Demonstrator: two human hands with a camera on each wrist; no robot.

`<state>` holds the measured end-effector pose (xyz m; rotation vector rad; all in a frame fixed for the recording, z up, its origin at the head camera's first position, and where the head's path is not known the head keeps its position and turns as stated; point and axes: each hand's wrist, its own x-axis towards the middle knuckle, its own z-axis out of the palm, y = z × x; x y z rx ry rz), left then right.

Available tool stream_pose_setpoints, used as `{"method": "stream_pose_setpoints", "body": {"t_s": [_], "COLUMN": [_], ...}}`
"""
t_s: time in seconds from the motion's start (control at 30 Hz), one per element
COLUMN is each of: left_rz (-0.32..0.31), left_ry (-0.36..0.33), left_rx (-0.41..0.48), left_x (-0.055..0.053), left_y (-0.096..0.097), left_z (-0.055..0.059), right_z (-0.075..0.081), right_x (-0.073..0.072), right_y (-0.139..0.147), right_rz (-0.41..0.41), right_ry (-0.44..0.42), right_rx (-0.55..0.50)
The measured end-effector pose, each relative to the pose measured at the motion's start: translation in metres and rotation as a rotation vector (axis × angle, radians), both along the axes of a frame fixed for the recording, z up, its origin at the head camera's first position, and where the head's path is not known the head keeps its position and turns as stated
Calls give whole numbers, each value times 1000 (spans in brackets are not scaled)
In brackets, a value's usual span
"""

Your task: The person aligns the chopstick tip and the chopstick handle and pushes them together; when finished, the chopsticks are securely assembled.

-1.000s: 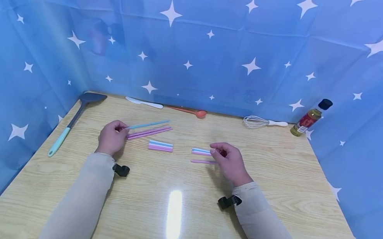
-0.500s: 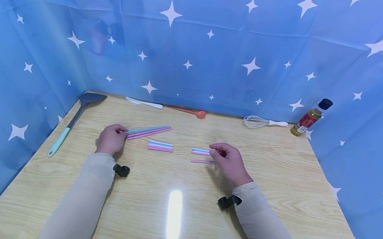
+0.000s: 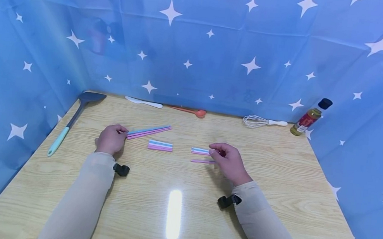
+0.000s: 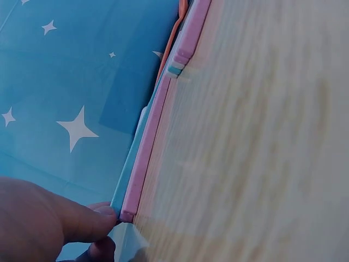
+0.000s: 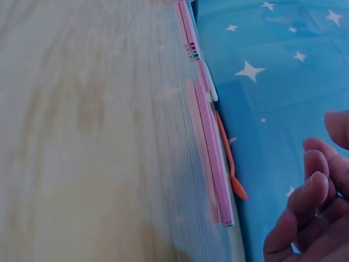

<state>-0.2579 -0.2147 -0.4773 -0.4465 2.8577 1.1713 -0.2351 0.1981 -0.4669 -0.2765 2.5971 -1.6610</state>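
My left hand (image 3: 111, 139) pinches the near end of a thin blue stick (image 3: 148, 129). The stick lies right along two pink-purple sticks (image 3: 150, 132), slanting away to the right. In the left wrist view, thumb and finger hold the blue stick (image 4: 131, 169) against a pink stick (image 4: 147, 147). A short bundle of white, blue and pink sticks (image 3: 160, 145) rests in the middle. My right hand (image 3: 230, 162), fingers loosely bent and holding nothing, hovers by a second bundle (image 3: 199, 151) and a lone purple stick (image 3: 202, 161), hiding their right ends.
Along the table's back edge lie a white knife (image 3: 144, 102), an orange-red spoon (image 3: 200, 113) and a whisk (image 3: 264, 122). A spatula (image 3: 72, 120) lies at the left. The bottle (image 3: 309, 118) is at the back right corner. A starry blue cloth (image 3: 200, 38) encloses the table.
The blue stick has come down toward me, from apart above the purple sticks to alongside them, with my left hand still pinching it. My right hand has hardly moved.
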Motion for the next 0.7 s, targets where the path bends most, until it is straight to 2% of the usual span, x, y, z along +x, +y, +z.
{"method": "stream_pose_setpoints", "body": {"t_s": [0.33,0.47,0.7], "left_rz": [-18,-22,-37], "left_ry": [-10,-20,-16], "left_rx": [-18,-17,-29], "left_x": [-1,-2,-2], "left_y": [0,-1,3], "left_z": [1,1,2], "right_z": [0,0,-6], "right_x": [-1,-2,-6], "right_y": [1,3,9], "right_rz": [-4,6,51], "right_ry": [-22,-53,-103], "right_rx": [19,81,253]}}
